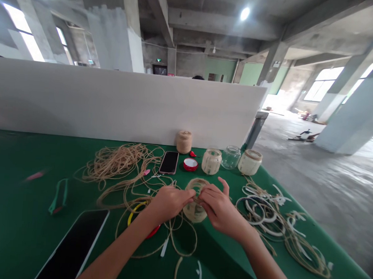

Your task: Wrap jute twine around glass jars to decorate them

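Note:
A glass jar (195, 215) with a pale wrapping and twine round its neck stands on the green table in front of me. My left hand (170, 201) is closed, thumb and fingertips pinching twine at the near side of the jar's rim. From beneath it, loose twine (196, 244) loops down onto the table. My right hand (219, 205) pinches at the same spot from the right, its little finger raised. The fingertips of both hands nearly meet; the exact piece of twine between them is mostly hidden.
Behind stand a wrapped jar (211, 161), a clear jar (231, 157), another wrapped jar (250, 162), a twine spool (184, 142), a red tape roll (190, 164) and a phone (169, 162). Twine heaps (119, 163) lie left, white strips and twine (273, 215) right. A tablet (74, 246) lies near-left.

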`<act>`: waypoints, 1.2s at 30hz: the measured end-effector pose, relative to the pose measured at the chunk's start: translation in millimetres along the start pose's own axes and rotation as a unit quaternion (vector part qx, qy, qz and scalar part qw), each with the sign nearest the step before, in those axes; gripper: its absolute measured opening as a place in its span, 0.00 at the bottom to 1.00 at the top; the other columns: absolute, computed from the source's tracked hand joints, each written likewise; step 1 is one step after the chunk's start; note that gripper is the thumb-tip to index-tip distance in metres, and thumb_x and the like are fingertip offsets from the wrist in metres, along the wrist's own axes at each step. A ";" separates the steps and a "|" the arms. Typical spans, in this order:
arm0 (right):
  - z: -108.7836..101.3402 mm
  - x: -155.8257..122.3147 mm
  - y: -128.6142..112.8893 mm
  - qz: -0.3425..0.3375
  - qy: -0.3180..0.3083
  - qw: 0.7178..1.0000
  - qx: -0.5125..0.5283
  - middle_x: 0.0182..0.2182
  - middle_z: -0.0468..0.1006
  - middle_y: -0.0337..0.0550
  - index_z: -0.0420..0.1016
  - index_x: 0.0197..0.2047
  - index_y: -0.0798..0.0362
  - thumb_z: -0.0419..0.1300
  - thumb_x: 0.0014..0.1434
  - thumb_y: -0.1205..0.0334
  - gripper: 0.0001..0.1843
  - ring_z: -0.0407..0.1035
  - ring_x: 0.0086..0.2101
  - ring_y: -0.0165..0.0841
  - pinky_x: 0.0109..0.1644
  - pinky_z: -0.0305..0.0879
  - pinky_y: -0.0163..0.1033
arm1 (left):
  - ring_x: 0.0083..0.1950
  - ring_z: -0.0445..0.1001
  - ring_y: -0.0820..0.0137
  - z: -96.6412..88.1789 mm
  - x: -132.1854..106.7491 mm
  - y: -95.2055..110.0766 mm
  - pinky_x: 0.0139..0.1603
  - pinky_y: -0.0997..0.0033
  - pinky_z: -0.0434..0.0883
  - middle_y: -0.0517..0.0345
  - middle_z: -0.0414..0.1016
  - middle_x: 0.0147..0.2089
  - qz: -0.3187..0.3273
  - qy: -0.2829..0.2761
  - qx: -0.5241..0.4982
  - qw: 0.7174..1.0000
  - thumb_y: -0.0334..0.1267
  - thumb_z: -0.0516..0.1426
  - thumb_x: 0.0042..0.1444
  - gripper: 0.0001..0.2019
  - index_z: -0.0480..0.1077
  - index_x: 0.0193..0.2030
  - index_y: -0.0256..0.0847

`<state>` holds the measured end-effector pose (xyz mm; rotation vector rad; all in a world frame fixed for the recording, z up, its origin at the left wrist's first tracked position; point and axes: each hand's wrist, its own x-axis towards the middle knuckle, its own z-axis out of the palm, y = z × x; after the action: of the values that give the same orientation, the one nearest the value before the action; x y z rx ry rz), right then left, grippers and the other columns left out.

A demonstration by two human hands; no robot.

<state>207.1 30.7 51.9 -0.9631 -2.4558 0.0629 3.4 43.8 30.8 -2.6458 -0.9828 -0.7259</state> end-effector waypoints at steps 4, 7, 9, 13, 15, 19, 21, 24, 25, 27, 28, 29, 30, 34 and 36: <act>-3.8 -1.2 1.0 0.002 0.002 1.000 0.000 0.31 0.73 0.39 0.67 0.33 0.51 0.49 0.56 0.72 0.09 0.63 0.45 0.36 0.59 0.30 0.57 | 0.25 0.71 0.74 3.9 -0.1 3.8 0.26 0.74 0.61 0.63 0.72 0.25 0.007 0.022 0.009 1.000 0.35 0.45 0.62 0.09 0.63 0.43 0.39; -6.5 -2.0 -2.2 0.008 0.007 1.000 -0.008 0.35 0.74 0.41 0.67 0.37 0.50 0.51 0.56 0.70 0.08 0.60 0.49 0.39 0.59 0.29 0.58 | 0.25 0.71 0.74 6.3 0.9 8.7 0.26 0.74 0.61 0.63 0.70 0.23 0.007 0.039 0.017 0.999 0.35 0.45 0.62 0.08 0.64 0.42 0.38; -6.2 -1.8 -4.5 0.006 0.016 1.000 -0.009 0.36 0.73 0.43 0.67 0.37 0.51 0.52 0.56 0.67 0.06 0.60 0.49 0.40 0.59 0.29 0.59 | 0.24 0.70 0.73 7.6 1.8 12.2 0.25 0.74 0.60 0.64 0.69 0.22 0.006 0.051 0.024 0.998 0.36 0.46 0.62 0.08 0.64 0.41 0.38; -2.0 -0.5 -3.8 0.005 0.027 1.000 -0.011 0.33 0.73 0.42 0.66 0.32 0.52 0.51 0.58 0.67 0.05 0.64 0.44 0.36 0.59 0.30 0.59 | 0.24 0.71 0.74 7.0 3.1 17.2 0.26 0.74 0.61 0.63 0.70 0.22 -0.021 0.061 0.018 0.998 0.36 0.46 0.62 0.09 0.65 0.37 0.39; -0.3 -0.2 -1.4 0.008 0.022 1.000 -0.002 0.33 0.73 0.41 0.65 0.32 0.51 0.50 0.58 0.69 0.06 0.64 0.43 0.36 0.59 0.28 0.60 | 0.25 0.71 0.73 3.6 3.5 17.9 0.26 0.74 0.61 0.62 0.71 0.23 -0.040 0.043 0.006 0.998 0.38 0.45 0.62 0.10 0.65 0.38 0.39; -0.9 -1.0 1.8 0.013 0.002 1.000 0.027 0.33 0.73 0.40 0.64 0.31 0.51 0.49 0.57 0.72 0.08 0.62 0.46 0.36 0.59 0.26 0.59 | 0.30 0.73 0.70 -7.4 3.4 14.3 0.29 0.73 0.64 0.60 0.75 0.30 -0.059 -0.025 -0.028 0.998 0.41 0.47 0.61 0.15 0.59 0.52 0.39; -2.3 -1.9 2.1 0.013 -0.001 0.999 0.031 0.34 0.73 0.40 0.64 0.32 0.51 0.49 0.57 0.73 0.08 0.60 0.49 0.36 0.60 0.25 0.59 | 0.32 0.74 0.69 -11.2 2.1 10.3 0.31 0.72 0.66 0.58 0.76 0.33 -0.057 -0.038 -0.029 0.997 0.42 0.47 0.61 0.18 0.56 0.55 0.39; -4.0 -3.3 2.2 0.010 0.003 1.000 0.024 0.35 0.74 0.40 0.65 0.33 0.51 0.49 0.56 0.73 0.09 0.58 0.51 0.37 0.60 0.26 0.59 | 0.34 0.74 0.68 -12.5 -1.4 3.2 0.33 0.70 0.67 0.55 0.75 0.35 -0.038 -0.036 -0.005 0.999 0.42 0.45 0.61 0.17 0.58 0.55 0.39; -4.4 -3.7 2.3 0.008 0.004 1.000 0.019 0.35 0.74 0.41 0.65 0.33 0.50 0.49 0.56 0.73 0.09 0.57 0.52 0.37 0.60 0.27 0.59 | 0.34 0.74 0.68 -12.5 -2.6 0.9 0.33 0.70 0.67 0.54 0.75 0.35 -0.033 -0.037 0.003 0.999 0.42 0.45 0.62 0.17 0.59 0.54 0.39; -5.1 -4.3 3.1 0.003 0.004 1.000 0.013 0.36 0.74 0.41 0.66 0.34 0.50 0.50 0.55 0.73 0.09 0.56 0.52 0.38 0.60 0.28 0.60 | 0.33 0.74 0.69 -13.0 -4.5 -3.0 0.33 0.70 0.67 0.54 0.75 0.34 -0.028 -0.038 0.015 0.999 0.43 0.45 0.62 0.17 0.61 0.54 0.39; -5.7 -4.6 3.7 0.002 0.002 1.000 0.011 0.36 0.74 0.41 0.67 0.34 0.50 0.50 0.55 0.73 0.10 0.56 0.53 0.39 0.60 0.28 0.60 | 0.33 0.74 0.69 -13.6 -5.1 -4.7 0.33 0.71 0.68 0.54 0.75 0.33 -0.026 -0.035 0.019 0.999 0.43 0.45 0.62 0.17 0.61 0.54 0.39; -6.4 -4.9 4.5 0.001 0.000 1.000 0.011 0.36 0.74 0.41 0.67 0.34 0.49 0.50 0.55 0.73 0.10 0.56 0.53 0.39 0.60 0.26 0.61 | 0.32 0.74 0.70 -14.5 -5.6 -6.1 0.32 0.72 0.68 0.55 0.75 0.33 -0.024 -0.031 0.022 0.999 0.44 0.45 0.62 0.17 0.61 0.54 0.40; -7.4 -5.1 5.4 0.002 -0.004 1.000 0.011 0.37 0.74 0.41 0.68 0.35 0.49 0.50 0.55 0.73 0.10 0.56 0.53 0.39 0.59 0.25 0.61 | 0.32 0.74 0.70 -15.4 -5.8 -7.3 0.32 0.73 0.68 0.55 0.75 0.32 -0.021 -0.025 0.024 0.999 0.44 0.44 0.62 0.18 0.62 0.54 0.40; -12.3 -6.0 8.2 0.002 -0.005 1.000 0.005 0.36 0.74 0.40 0.69 0.35 0.48 0.50 0.55 0.72 0.10 0.58 0.51 0.39 0.59 0.26 0.61 | 0.30 0.73 0.72 -15.2 -5.2 -8.6 0.31 0.75 0.67 0.56 0.75 0.30 -0.014 -0.010 0.027 1.000 0.43 0.43 0.62 0.18 0.62 0.54 0.40; -14.1 -6.3 8.1 -0.003 0.005 1.000 -0.001 0.35 0.74 0.39 0.69 0.33 0.49 0.51 0.54 0.70 0.08 0.59 0.50 0.39 0.59 0.28 0.61 | 0.30 0.73 0.72 -12.1 -4.7 -7.1 0.31 0.75 0.67 0.57 0.75 0.30 -0.017 -0.011 0.019 1.000 0.43 0.43 0.62 0.17 0.62 0.53 0.40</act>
<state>222.7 30.8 59.8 -0.9541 -2.4500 0.0524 -8.8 42.1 38.9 -2.6161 -1.0391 -0.6788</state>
